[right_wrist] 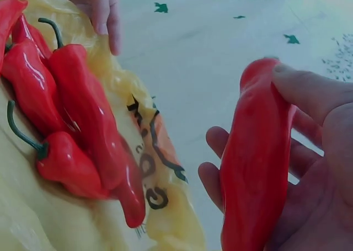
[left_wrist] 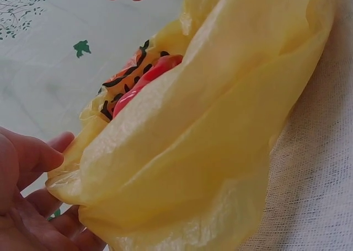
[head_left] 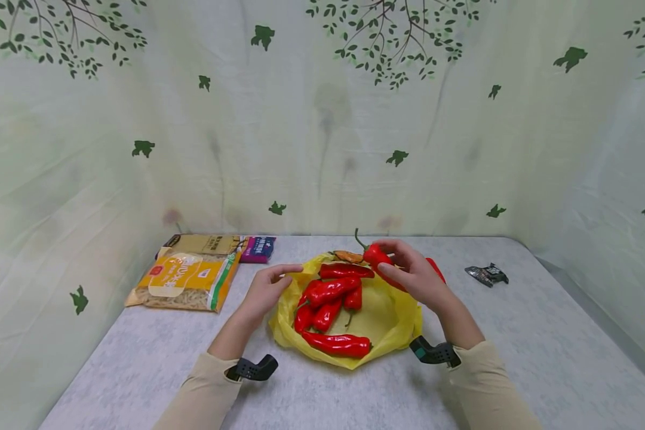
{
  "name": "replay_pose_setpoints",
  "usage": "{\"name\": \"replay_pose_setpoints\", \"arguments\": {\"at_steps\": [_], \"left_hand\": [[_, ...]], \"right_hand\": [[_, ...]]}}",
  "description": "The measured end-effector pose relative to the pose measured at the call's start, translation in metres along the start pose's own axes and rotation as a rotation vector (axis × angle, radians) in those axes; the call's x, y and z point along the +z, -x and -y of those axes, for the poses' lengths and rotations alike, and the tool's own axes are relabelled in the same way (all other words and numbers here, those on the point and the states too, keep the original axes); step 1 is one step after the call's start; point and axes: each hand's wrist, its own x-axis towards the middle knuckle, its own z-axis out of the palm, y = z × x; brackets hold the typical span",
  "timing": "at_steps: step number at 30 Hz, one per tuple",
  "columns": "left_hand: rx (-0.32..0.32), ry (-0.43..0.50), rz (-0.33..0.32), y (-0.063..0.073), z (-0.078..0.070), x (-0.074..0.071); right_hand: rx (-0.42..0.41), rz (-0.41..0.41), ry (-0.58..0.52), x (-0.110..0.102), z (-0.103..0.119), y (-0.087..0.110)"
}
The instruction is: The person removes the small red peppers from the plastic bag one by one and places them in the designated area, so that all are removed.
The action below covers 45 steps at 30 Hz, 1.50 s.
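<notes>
Red peppers (head_left: 326, 292) lie inside the yellow bag (head_left: 407, 325), whose wall hides most from the left wrist view. At its left rim, the left hand (head_left: 266, 294) has loosely parted fingers; whether they grip is unclear. Above its right rim, the right hand (head_left: 418, 278) curls round a raised pepper (head_left: 375, 255), hiding that edge. Left of the bag lies an orange packet (head_left: 193, 278); right, a dark wrapper (head_left: 487, 275); behind, a leafy curtain (head_left: 301, 149).

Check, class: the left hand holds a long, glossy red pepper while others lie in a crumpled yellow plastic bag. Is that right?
Wrong hand: the right wrist view shows the right hand holding the long red pepper. Other peppers do lie in the yellow bag.
</notes>
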Motion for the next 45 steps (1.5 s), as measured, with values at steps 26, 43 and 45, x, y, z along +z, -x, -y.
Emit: {"name": "replay_pose_setpoints", "arguments": {"at_steps": [26,43,45], "left_hand": [[-0.018,0.004,-0.016,0.001,-0.001,0.002],[0.000,-0.015,-0.027,0.000,0.000,0.001],[0.001,-0.015,-0.028,0.001,-0.001,0.002]], "right_hand": [[0.050,-0.156,0.063,-0.038,-0.040,0.003],[0.292,-0.198,0.050,-0.063,-0.056,0.011],[0.321,-0.206,0.065,-0.063,-0.059,0.012]]}}
